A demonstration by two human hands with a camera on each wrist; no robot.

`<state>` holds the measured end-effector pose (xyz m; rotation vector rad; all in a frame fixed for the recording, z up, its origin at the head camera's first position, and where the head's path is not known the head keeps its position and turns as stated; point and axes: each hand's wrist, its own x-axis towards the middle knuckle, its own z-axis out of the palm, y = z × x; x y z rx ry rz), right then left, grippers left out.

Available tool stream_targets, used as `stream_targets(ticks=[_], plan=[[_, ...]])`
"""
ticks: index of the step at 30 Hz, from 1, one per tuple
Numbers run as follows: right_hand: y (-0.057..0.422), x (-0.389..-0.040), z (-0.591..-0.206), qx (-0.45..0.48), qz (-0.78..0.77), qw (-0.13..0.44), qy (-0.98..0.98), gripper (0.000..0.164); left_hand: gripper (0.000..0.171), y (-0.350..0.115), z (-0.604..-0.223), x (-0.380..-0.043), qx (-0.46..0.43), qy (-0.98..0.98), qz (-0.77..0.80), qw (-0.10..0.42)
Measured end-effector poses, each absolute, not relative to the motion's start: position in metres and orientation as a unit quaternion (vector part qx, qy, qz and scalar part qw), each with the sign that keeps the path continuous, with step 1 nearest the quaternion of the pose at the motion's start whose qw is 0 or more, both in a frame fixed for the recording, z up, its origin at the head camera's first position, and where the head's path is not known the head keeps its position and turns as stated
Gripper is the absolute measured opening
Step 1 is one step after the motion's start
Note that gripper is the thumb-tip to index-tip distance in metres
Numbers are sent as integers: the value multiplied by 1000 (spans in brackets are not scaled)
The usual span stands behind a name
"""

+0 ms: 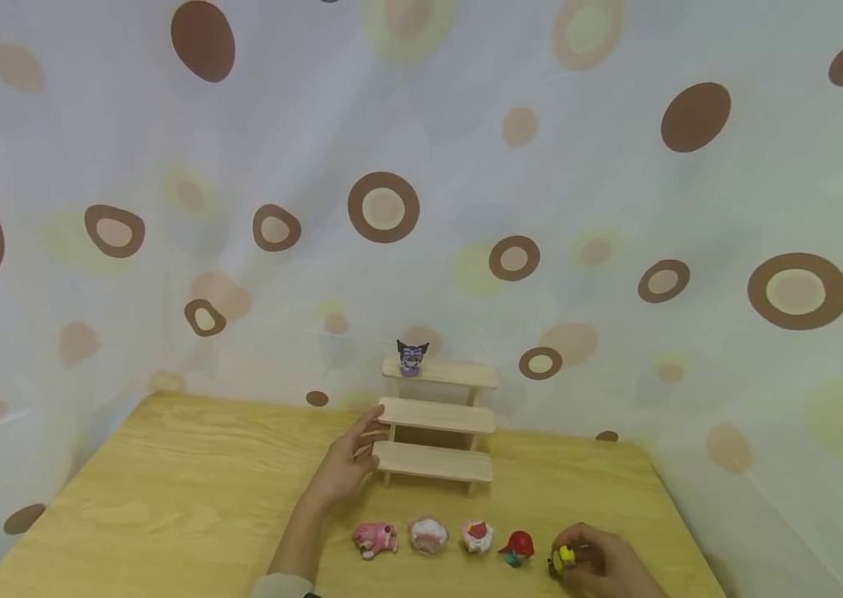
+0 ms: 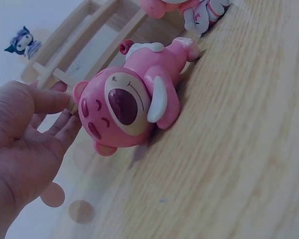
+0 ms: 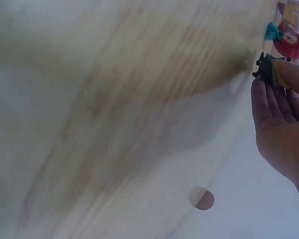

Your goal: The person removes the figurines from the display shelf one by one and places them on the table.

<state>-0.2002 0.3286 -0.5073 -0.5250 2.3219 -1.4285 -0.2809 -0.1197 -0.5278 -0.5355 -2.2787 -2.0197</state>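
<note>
A three-tier wooden display stand (image 1: 436, 415) stands against the backdrop, and a purple-and-black figurine (image 1: 411, 359) sits at the left of its top tier. My left hand (image 1: 342, 469) grips the stand's left end, fingers by the middle tier and thumb at the bottom one. Between thumb and fingers of my right hand (image 1: 604, 558) is a small yellow-and-dark minion-like figurine (image 1: 562, 558), also seen in the right wrist view. A pink bear figurine (image 2: 117, 107) lies on its side in front of the left hand in the left wrist view.
In a row before the stand lie a white-and-pink figurine (image 1: 428, 536), a white figurine with a red top (image 1: 477, 536) and a red-haired figurine (image 1: 518, 548). The wooden table (image 1: 167, 490) meets a dotted backdrop (image 1: 451, 166) behind.
</note>
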Motion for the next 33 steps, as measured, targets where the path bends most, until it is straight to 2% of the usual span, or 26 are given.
stream_targets(ticks=[4, 8, 15, 22, 26, 33], plan=[[327, -199, -515, -173, -523, 203, 809, 26, 85, -120, -531, -280, -171, -739, -651, 19], [327, -198, -520, -183, -517, 193, 814, 29, 85, -121, -532, -279, -171, -742, -648, 20], [319, -196, -523, -149, -521, 195, 817, 35, 87, -125, -533, -282, -177, -745, -643, 23], [320, -200, -513, -158, -494, 200, 831, 54, 85, -126, -531, -284, -190, -744, -641, 24], [325, -210, -495, -195, -499, 168, 827, 58, 83, -125, -530, -285, -189, -742, -642, 28], [318, -241, -455, -220, -516, 51, 826, 51, 83, -121, -531, -283, -181, -741, -646, 28]])
